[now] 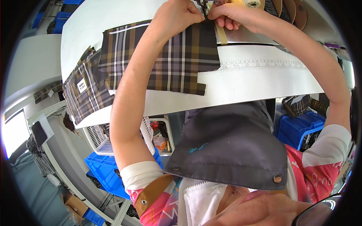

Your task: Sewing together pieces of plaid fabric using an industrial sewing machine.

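A piece of dark plaid fabric, brown, black and white, lies across the white table under my left forearm. Its far edge reaches the presser foot of a sewing machine at the top of the view. My left hand pinches the fabric's far edge just left of the foot. Close by on the right, my right hand has thumb and forefinger pressed together at the fabric's far right corner, its other fingers curled. The needle point cannot be made out. Another plaid piece with a white label overhangs the table's left edge.
A ruler scale runs along the white table; a yellow strip lies beside my right hand. Brown discs stand at the far right. Below the table are a white basket and blue crates.
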Motion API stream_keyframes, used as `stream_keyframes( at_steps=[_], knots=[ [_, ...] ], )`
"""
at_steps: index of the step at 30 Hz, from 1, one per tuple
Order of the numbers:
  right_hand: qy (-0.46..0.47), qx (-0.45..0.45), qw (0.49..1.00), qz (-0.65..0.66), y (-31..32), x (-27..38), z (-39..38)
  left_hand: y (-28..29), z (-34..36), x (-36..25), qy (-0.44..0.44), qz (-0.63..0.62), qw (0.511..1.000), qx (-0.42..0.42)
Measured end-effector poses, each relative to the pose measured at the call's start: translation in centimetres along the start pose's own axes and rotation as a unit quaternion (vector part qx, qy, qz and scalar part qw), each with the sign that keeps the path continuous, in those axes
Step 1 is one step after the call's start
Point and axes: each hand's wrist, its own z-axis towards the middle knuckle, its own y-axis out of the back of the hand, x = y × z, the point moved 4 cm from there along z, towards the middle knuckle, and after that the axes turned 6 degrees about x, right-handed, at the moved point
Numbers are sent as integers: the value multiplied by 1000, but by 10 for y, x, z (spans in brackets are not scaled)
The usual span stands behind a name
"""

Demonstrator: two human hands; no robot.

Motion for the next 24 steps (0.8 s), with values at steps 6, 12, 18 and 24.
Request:
stream_keyframes(
  at_steps=[6, 12, 18, 24],
  knots=[
    [-1, -2, 1000, -3, 2, 2, 3, 1, 15, 4, -58, -133, 989, 20],
    [-1, 0, 1000, -9, 8, 4, 5, 5, 28, 0, -42, -140, 989, 29],
    [-4, 8, 1000, -22, 14, 4, 1, 6, 30, -5, -18, -97, 995, 25],
    [201, -39, 968, -144, 16, 4, -11, 6, 29, 3, 39, -96, 994, 23]
  ],
)
